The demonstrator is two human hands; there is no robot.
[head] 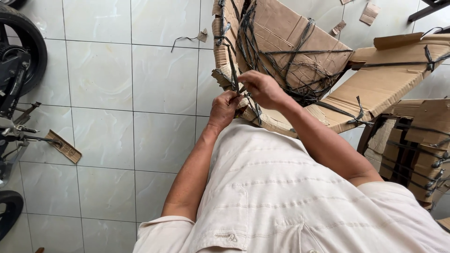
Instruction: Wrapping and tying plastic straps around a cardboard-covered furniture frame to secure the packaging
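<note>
Both the left hand (224,107) and the right hand (260,88) pinch thin black plastic straps (245,96) between their fingers against the torn brown cardboard bundle (281,33).

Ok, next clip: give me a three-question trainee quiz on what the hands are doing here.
1. True or false: both hands grip black strapping at the edge of a cardboard bundle.
2. What lies on the tiled floor at the left? A) scissors B) a cardboard scrap C) a bottle
3. What vehicle part shows at the top left?

Key: 1 true; 2 B; 3 a tyre.
</note>
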